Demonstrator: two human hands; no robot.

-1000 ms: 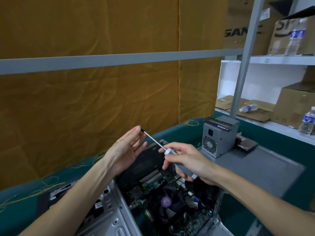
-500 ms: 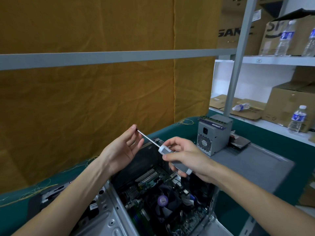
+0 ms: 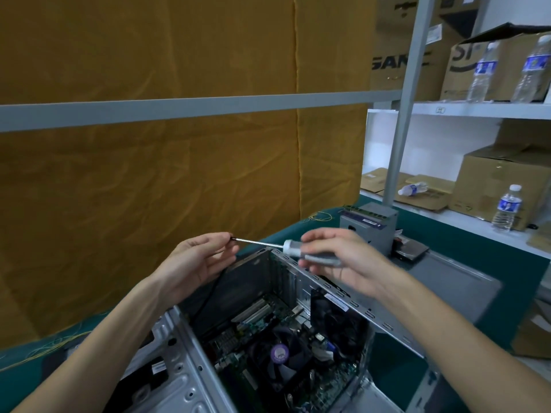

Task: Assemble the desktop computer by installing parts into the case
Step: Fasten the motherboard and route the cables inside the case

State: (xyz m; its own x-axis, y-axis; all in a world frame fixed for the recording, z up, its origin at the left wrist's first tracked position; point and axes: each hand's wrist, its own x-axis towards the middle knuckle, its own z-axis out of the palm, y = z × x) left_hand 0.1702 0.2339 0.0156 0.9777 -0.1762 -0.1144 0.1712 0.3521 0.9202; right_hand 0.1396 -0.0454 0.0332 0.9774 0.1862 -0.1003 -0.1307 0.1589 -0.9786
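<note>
The left hand [image 3: 193, 263] is hovering with fingers loosely curled, their tips meeting the black tip of a screwdriver [image 3: 293, 250] as if lightly pinching it; whether they are truly gripping it I cannot tell. The thin metal shaft is running rightward from there into the white collar and grey handle, which the right hand [image 3: 343, 260] is grasping, fingers wrapped round it. Directly beneath both hands the open computer case [image 3: 185, 380] is lying on the green table [image 3: 465, 245], its motherboard and cooler fan [image 3: 278, 356] showing. Just beyond the right hand a grey power supply [image 3: 378, 222] is standing on the table, outside the case.
</note>
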